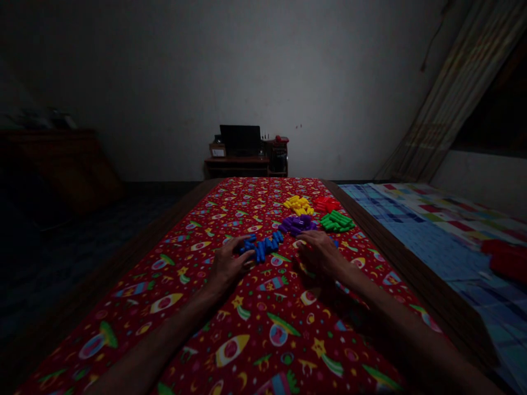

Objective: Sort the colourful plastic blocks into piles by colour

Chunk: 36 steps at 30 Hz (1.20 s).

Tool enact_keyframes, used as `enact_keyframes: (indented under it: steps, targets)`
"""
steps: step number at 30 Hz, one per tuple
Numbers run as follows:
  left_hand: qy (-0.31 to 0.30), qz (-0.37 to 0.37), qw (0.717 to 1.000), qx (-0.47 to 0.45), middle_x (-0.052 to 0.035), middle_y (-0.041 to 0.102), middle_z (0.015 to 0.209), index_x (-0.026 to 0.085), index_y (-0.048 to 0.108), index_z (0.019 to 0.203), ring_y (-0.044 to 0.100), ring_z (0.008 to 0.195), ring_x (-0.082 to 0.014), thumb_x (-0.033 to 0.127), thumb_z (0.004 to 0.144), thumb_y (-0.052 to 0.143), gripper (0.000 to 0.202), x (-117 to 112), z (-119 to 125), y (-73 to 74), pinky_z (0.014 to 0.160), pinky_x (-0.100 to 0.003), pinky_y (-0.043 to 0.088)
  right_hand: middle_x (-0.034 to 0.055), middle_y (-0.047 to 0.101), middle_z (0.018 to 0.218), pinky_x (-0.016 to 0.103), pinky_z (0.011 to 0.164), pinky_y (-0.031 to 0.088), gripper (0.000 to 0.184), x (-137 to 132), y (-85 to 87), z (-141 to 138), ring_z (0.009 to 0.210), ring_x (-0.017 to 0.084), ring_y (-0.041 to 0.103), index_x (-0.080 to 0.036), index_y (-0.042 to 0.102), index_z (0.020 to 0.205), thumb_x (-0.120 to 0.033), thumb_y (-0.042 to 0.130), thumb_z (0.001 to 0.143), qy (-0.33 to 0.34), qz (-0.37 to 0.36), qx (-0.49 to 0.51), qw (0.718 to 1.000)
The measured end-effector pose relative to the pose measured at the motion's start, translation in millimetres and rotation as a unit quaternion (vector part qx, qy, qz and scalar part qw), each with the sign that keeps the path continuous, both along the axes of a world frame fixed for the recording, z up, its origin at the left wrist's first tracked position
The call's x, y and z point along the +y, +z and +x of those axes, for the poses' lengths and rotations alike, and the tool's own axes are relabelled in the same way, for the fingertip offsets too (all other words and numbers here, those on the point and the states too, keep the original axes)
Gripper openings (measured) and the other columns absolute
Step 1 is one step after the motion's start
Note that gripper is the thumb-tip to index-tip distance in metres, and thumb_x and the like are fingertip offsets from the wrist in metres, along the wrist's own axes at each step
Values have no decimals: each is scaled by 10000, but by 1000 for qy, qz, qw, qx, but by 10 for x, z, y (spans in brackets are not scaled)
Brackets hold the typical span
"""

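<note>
My left hand [229, 262] rests at the left end of a loose pile of small blue tube-shaped pieces [263, 249], thumb and fingers apart, fingertips against the nearest ones. Over the cloth to the right, my right hand [321, 253] is half curled with its fingers bent downward. No piece shows in it, though its underside is in shadow. A purple pile [298, 224] of similar pieces lies just beyond those fingers. One blue piece [336, 243] shows past the back of my right hand. Farther off are yellow [299, 205], red [327, 204] and green [337, 221] piles.
A red cloth [230, 351] with rocket and planet prints covers the long table, whose brown border [432, 285] shows along the sides. A low desk [236, 166] with a dark screen [240, 139] stands by the far wall. Blue checked cloth [411, 241] lies at right.
</note>
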State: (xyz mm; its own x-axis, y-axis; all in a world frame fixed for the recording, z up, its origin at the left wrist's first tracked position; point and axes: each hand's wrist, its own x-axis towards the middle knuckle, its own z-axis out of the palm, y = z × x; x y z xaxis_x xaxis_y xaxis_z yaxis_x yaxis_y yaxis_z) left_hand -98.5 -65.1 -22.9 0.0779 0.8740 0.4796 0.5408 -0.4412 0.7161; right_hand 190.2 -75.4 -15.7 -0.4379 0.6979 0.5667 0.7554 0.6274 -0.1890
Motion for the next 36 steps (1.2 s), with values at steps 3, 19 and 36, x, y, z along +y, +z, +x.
enact_keyframes:
  steps: [3,19,36]
  targets:
    - [-50,-59,995,-67,-25,722,890,209,670,1067,680,789,-207,411,718,685,403,-88,157,-34,702,-322,562,120,686,1099,301,803,495,384,-225,51,-383,927,185,644,-165,516,1307,-279,478,943,132,-52,65,988]
    - [-51,39,997,36,-67,713,1090,197,662,1069,670,1010,-216,219,850,452,304,-181,206,-57,873,-377,559,118,691,954,277,728,438,202,105,130,202,854,209,616,-159,698,994,-227,557,866,-173,-47,-71,981]
    - [-86,70,992,53,-60,705,1007,219,658,1016,674,942,-196,141,852,428,293,-153,153,-120,799,-334,575,104,733,1014,277,761,512,424,1264,679,588,933,233,670,-236,724,1103,-83,632,719,-141,-181,-254,940]
